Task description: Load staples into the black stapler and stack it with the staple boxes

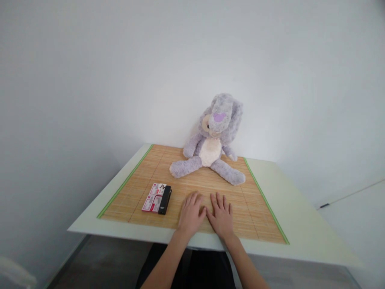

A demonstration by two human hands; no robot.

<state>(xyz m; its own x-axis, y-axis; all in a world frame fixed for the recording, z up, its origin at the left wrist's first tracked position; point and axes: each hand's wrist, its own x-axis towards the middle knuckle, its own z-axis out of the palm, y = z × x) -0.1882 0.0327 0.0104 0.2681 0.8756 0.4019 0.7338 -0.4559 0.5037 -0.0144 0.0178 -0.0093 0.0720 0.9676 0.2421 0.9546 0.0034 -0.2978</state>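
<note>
My left hand (191,212) lies flat on the bamboo mat (126,204), fingers stretched forward and holding nothing. Beside it, my right hand (221,214) also rests palm down with its fingers apart; the two thumbs nearly meet. To the left of my left hand is a black stapler (165,200), lying lengthwise and apart from the hand. Against the stapler's left side are small red and white printed boxes (152,198), perhaps staple boxes; the print is too small to read.
A grey-lilac plush rabbit (210,150) sits at the back of the mat, leaning against the white wall (120,72), legs spread toward me. The mat has green edges and lies on a white table (300,208). A thin cord (355,194) hangs at the right.
</note>
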